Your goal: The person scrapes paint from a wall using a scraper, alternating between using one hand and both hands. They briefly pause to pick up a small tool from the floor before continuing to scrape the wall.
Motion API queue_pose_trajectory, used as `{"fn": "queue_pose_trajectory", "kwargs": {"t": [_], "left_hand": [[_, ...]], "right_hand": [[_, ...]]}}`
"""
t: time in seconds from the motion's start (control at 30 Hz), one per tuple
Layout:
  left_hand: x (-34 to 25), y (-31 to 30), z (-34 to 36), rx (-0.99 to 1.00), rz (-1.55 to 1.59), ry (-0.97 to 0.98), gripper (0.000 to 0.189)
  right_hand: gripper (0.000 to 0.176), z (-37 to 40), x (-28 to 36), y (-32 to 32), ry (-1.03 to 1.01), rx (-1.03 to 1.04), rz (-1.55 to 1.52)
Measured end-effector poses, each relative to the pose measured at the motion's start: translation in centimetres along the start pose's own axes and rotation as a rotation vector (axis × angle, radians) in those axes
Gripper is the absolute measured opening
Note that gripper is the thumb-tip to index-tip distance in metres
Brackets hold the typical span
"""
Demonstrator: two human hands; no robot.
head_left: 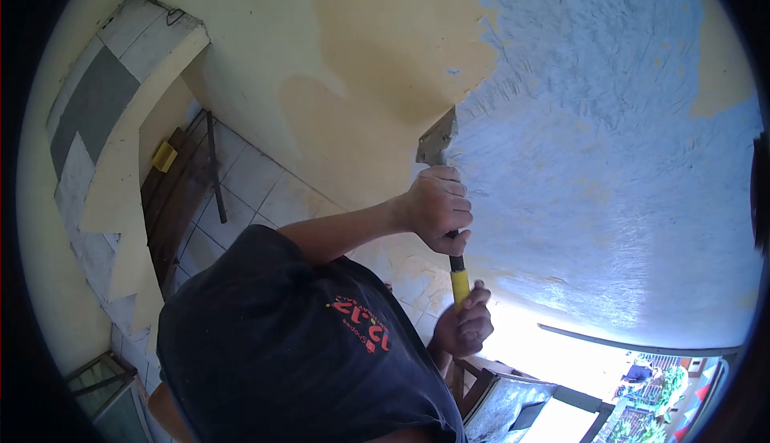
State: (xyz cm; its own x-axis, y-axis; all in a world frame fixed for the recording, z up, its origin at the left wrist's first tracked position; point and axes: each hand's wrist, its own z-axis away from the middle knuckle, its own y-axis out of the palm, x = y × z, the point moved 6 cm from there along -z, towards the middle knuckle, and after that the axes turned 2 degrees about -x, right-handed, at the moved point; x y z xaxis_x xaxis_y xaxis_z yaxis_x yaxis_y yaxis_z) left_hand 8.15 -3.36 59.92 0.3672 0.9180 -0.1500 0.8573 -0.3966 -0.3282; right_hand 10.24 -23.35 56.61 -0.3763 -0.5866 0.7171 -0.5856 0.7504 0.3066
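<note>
A scraper with a flat metal blade and a black and yellow handle slants up against the wall. Its blade edge meets the wall where peeling yellowish paint borders a bluish-grey bare patch. My left hand is closed around the black part, just below the blade. Lower down, my right hand curls its fingers around the yellow end of the handle; part of its grip is hidden.
My dark printed shirt fills the lower left. Beyond lie floor tiles, brown boards with a yellow block, and a tiled ledge. A bright opening shows plants outside at lower right.
</note>
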Motion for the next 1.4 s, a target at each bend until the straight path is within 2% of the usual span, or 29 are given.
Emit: {"fn": "queue_pose_trajectory", "kwargs": {"t": [0.03, 0.1, 0.2, 0.23, 0.3, 0.33, 0.43, 0.47, 0.57, 0.6, 0.63, 0.7, 0.77, 0.83, 0.87, 0.9, 0.97, 1.0, 1.03, 1.1, 1.2, 1.23, 1.3, 1.33, 1.4], "left_hand": [[-0.4, 0.2, -0.1, -0.010, 0.034, 0.011, 0.026], [-0.5, -0.2, 0.1, -0.020, 0.060, 0.026, 0.026], [0.4, -0.7, 0.2, -0.039, 0.073, 0.043, 0.027], [0.2, -0.3, 0.2, -0.036, 0.081, 0.041, 0.027], [-0.1, -0.2, 0.2, -0.050, 0.060, 0.048, 0.026], [-0.2, -0.1, 0.3, -0.049, 0.051, 0.046, 0.026], [0.0, 0.1, 0.1, -0.100, 0.073, 0.007, 0.026], [0.2, -0.3, 0.1, -0.054, 0.035, 0.011, 0.027], [-0.8, 0.1, -0.1, -0.027, 0.025, 0.013, 0.028], [-0.9, 0.3, -0.5, -0.040, 0.077, 0.006, 0.028], [-0.4, 0.2, -0.7, -0.048, 0.076, 0.026, 0.028], [0.3, -0.4, -0.4, -0.062, 0.034, 0.026, 0.029], [0.1, -0.2, -0.3, -0.020, 0.015, 0.018, 0.028], [-1.0, 0.2, -0.5, -0.027, 0.072, 0.032, 0.029], [-1.0, 0.1, -0.6, -0.051, 0.076, 0.002, 0.030], [-0.4, -0.2, -0.7, -0.066, 0.071, 0.012, 0.030], [0.3, -0.4, -0.4, -0.022, 0.007, 0.023, 0.031], [0.1, -0.5, -0.6, -0.057, 0.061, 0.034, 0.031], [-0.3, -0.3, -0.7, -0.054, 0.049, 0.034, 0.031], [-1.1, 0.0, -0.9, -0.082, 0.091, 0.013, 0.030], [-0.1, -0.2, -0.7, -0.048, 0.053, 0.008, 0.031], [0.1, -0.2, -0.6, -0.034, 0.042, 0.021, 0.031], [-1.0, 0.2, -0.9, -0.059, 0.073, 0.013, 0.031], [-1.2, 0.2, -1.0, -0.089, 0.118, 0.016, 0.031], [-0.2, 0.1, -0.6, -0.076, 0.094, 0.019, 0.031]], "right_hand": [[0.029, 0.2, 1.0, -0.2, -0.073, 0.061, 0.052], [0.023, 1.7, 0.7, -2.7, -0.093, -0.057, -0.111], [0.029, 0.5, 0.0, 1.9, -0.154, -0.003, -0.156], [0.029, 0.9, 0.5, 1.2, -0.152, -0.009, -0.149], [0.029, 1.5, 0.7, -1.2, -0.054, -0.082, 0.184], [0.031, 1.4, 0.7, -2.0, -0.097, -0.110, 0.036], [0.030, 0.0, -0.9, 0.7, -0.061, -0.052, -0.135], [0.031, 0.0, -1.3, 0.1, 0.017, -0.084, -0.088], [0.026, 0.4, 0.7, -2.3, -0.062, -0.068, 0.050], [0.032, 0.4, 1.0, -1.9, -0.087, -0.135, -0.024], [0.032, -0.1, 0.8, -0.6, -0.171, -0.090, -0.156], [0.032, -0.2, -0.6, -0.2, -0.032, -0.088, -0.047], [0.031, 0.1, 0.2, -0.6, -0.031, -0.026, -0.006], [0.030, 0.5, 1.5, -2.0, -0.154, -0.129, 0.012], [0.030, 0.2, 0.6, -1.5, -0.204, -0.162, -0.264], [0.029, 0.4, -0.6, -1.9, -0.136, -0.239, -0.121], [0.028, -0.6, -0.7, -0.6, -0.031, -0.071, -0.091], [0.027, -0.1, 0.4, -1.6, -0.076, -0.027, 0.119], [0.027, 0.0, 1.2, -2.1, -0.139, -0.055, 0.131], [0.027, 0.2, 1.2, -2.3, -0.169, -0.232, -0.124], [0.029, -1.0, -0.5, -1.1, -0.029, -0.172, -0.006], [0.029, -0.6, 0.2, -1.9, -0.024, -0.171, -0.001], [0.026, 0.2, 2.0, -3.0, -0.166, -0.073, 0.097], [0.024, 0.1, 1.7, -2.9, -0.189, -0.097, -0.037], [0.028, -0.6, 0.2, -1.3, -0.122, -0.103, 0.023]]}}
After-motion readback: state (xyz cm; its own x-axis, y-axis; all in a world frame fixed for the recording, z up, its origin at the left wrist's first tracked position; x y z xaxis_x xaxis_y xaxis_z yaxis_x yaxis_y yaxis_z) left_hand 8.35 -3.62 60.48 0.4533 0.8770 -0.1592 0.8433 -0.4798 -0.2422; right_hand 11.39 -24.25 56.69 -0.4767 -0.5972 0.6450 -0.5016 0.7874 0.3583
